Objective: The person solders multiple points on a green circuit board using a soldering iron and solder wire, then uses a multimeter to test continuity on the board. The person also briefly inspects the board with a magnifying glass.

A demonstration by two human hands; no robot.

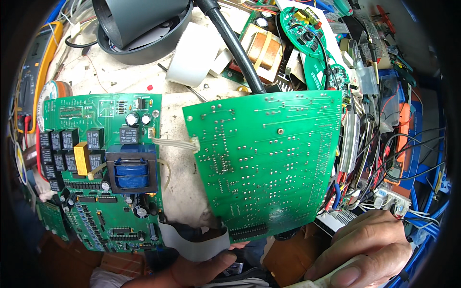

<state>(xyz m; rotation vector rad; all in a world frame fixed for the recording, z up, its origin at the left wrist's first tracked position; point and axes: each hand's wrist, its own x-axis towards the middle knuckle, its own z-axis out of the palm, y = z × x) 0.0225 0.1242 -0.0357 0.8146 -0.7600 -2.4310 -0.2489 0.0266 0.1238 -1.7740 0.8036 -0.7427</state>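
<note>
A green circuit board (271,158) rests solder side up, linked by a pale cable (170,143) and a grey ribbon cable (194,242) to a board (127,218) with relays and a blue transformer (132,173). My left hand (199,271) is below the ribbon cable, its thumb near it; most fingers are hidden, so its grip is unclear. At lower right, my right hand (365,245) has curled fingers around a pale item, mostly hidden, that I cannot make out.
A multimeter (36,72) lies at left. Grey housings (134,55), a white tube-like piece (189,57), a black rod (230,43), another transformer (261,53) and round boards (300,31) sit behind. Tangled wires and tools (403,139) crowd the right side.
</note>
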